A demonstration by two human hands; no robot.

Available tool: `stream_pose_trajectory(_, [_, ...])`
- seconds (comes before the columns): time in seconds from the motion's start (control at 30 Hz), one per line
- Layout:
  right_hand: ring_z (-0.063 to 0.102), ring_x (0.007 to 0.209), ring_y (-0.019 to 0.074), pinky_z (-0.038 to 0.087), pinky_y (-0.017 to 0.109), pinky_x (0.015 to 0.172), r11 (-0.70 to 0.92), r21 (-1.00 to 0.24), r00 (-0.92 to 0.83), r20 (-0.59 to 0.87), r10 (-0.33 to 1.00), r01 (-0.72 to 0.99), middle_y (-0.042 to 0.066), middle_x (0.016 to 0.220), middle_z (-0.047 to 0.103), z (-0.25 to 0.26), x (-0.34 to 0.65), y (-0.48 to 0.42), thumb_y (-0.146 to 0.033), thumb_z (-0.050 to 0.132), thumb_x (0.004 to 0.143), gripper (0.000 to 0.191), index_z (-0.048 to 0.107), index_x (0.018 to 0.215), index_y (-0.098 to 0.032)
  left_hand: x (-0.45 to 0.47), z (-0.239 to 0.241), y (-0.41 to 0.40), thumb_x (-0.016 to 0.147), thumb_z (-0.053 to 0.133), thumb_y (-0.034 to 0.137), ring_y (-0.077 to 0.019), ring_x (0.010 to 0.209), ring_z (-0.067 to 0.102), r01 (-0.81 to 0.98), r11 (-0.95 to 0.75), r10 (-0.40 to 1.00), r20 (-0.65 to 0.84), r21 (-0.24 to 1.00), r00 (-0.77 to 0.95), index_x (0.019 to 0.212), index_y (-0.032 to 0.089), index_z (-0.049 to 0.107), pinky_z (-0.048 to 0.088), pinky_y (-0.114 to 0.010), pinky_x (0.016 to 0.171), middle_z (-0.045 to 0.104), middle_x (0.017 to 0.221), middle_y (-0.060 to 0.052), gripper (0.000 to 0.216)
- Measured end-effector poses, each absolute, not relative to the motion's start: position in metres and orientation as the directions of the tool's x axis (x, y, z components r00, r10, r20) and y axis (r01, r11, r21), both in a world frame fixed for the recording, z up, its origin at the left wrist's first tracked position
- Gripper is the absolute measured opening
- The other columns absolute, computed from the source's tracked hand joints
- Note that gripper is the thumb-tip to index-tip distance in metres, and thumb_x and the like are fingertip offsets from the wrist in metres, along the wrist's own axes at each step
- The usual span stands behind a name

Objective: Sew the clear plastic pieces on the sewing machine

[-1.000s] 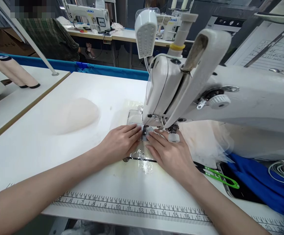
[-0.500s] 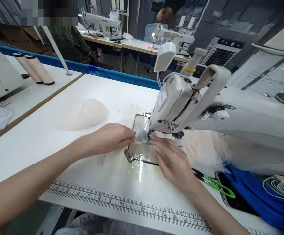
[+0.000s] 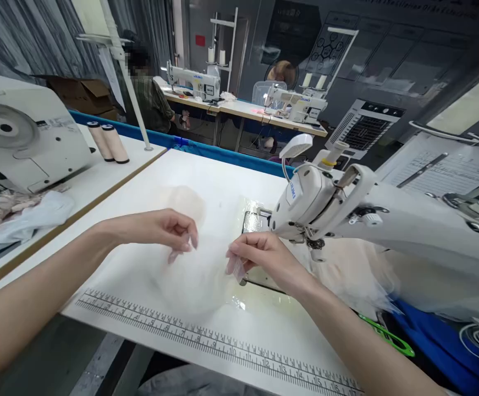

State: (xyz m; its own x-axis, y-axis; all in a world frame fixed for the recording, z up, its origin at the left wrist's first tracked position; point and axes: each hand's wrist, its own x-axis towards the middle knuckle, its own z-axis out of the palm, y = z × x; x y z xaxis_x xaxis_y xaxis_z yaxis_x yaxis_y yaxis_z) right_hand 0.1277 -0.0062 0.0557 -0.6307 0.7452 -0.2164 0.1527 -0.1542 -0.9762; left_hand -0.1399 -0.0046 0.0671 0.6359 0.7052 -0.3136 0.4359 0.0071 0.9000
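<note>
My left hand (image 3: 169, 228) is closed, pinching one side of a sheer whitish fabric piece (image 3: 198, 280) above the white table. My right hand (image 3: 266, 256) pinches the same see-through piece at its other side, just left of the sewing machine (image 3: 305, 203). Between the two hands the fabric hangs loose and is blurred, so its outline is hard to make out. Behind my left hand lies a pale peach fabric piece (image 3: 187, 199) on the tabletop. The machine's metal bed plate (image 3: 259, 275) is partly covered by my right hand.
A printed ruler (image 3: 206, 338) runs along the table's front edge. Right of the needle area lie sheer peach fabric (image 3: 346, 269), green-handled snips (image 3: 387, 335) and blue cloth (image 3: 429, 346). Two thread cones (image 3: 109, 144) stand on the left table. A co-worker (image 3: 150, 102) sits beyond.
Both hands have come away from the needle area, moving left and toward me, with the sheer fabric between them. The camera view has shifted, showing more of the left table.
</note>
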Motion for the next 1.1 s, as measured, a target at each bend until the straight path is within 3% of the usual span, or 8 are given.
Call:
stream_pose_trajectory(0.13, [0.066,0.062,0.0126,0.050,0.023,0.057,-0.124,-0.984,-0.640,-0.179,0.747,0.130,0.004,0.071,0.071,0.057,0.106,-0.005,-0.045,0.068,0.081,0.030,0.069,0.074,-0.016,-0.181,0.054,-0.022,0.086,0.064,0.034,-0.0168,0.079,0.066,0.319,0.069,0.785,-0.249,0.945,0.568,0.079,0.020,0.062,0.054,-0.028,0.076,0.068,0.077,-0.003,0.016])
stream_pose_trajectory(0.23, [0.065,0.064,0.0125,0.052,0.024,0.060,-0.054,-0.991,-0.637,-0.120,0.762,0.122,0.004,0.076,0.071,0.056,0.085,0.007,-0.044,0.066,0.081,0.027,0.068,0.078,-0.017,-0.196,0.055,-0.020,0.088,0.059,0.041,-0.0150,0.065,0.063,0.184,0.030,0.905,-0.104,0.982,0.412,0.081,0.019,0.059,0.054,-0.028,0.065,0.063,0.070,-0.003,0.023])
stream_pose_trajectory(0.37, [0.063,0.060,0.0126,0.053,0.025,0.058,0.092,-0.989,-0.482,0.025,0.876,0.116,0.001,0.068,0.065,0.045,0.048,0.044,-0.047,0.061,0.081,0.029,0.068,0.085,-0.019,-0.205,0.061,0.022,0.086,0.059,0.048,-0.0077,0.049,0.049,0.394,-0.087,0.992,0.043,0.915,0.119,0.090,0.018,0.062,0.042,-0.022,0.049,0.059,0.066,0.000,0.030])
stream_pose_trajectory(0.6, [0.054,0.046,0.0100,0.043,0.023,0.048,0.227,-0.912,-0.371,0.091,0.924,0.341,-0.003,0.056,0.058,0.008,0.008,0.111,-0.037,0.055,0.080,0.022,0.064,0.073,-0.018,-0.218,0.023,0.094,0.081,0.060,0.044,-0.0081,0.046,0.043,0.636,-0.073,0.995,0.103,0.768,-0.009,0.092,0.016,0.070,0.034,-0.023,0.047,0.058,0.063,0.000,0.031])
stream_pose_trajectory(0.8, [0.055,0.053,0.0136,0.042,0.026,0.057,0.332,-0.729,-0.351,0.133,0.927,0.599,-0.002,0.061,0.062,-0.003,0.008,0.118,-0.030,0.049,0.083,0.020,0.066,0.079,-0.021,-0.215,-0.001,0.093,0.085,0.054,0.036,-0.0188,0.080,0.060,0.851,-0.057,0.968,0.238,0.521,-0.081,0.105,0.025,0.068,0.038,-0.027,0.066,0.067,0.085,-0.001,0.027])
stream_pose_trajectory(0.93, [0.061,0.068,0.0188,0.040,0.028,0.059,0.377,-0.580,-0.355,0.157,0.922,0.722,0.003,0.075,0.068,0.000,0.013,0.111,-0.026,0.050,0.084,0.019,0.066,0.093,-0.021,-0.210,-0.002,0.088,0.087,0.051,0.030,-0.0219,0.091,0.062,0.923,-0.108,0.961,0.275,0.368,0.003,0.107,0.025,0.068,0.040,-0.031,0.081,0.069,0.095,-0.003,0.027])
stream_pose_trajectory(1.1, [0.063,0.070,0.0191,0.041,0.027,0.059,0.439,-0.469,-0.410,0.169,0.896,0.766,0.003,0.081,0.071,0.007,0.030,0.094,-0.021,0.049,0.087,0.025,0.064,0.107,-0.022,-0.209,0.000,0.083,0.090,0.044,0.025,-0.0268,0.110,0.057,0.962,-0.139,0.933,0.356,0.235,0.048,0.113,0.021,0.066,0.040,-0.039,0.093,0.064,0.115,-0.009,0.032])
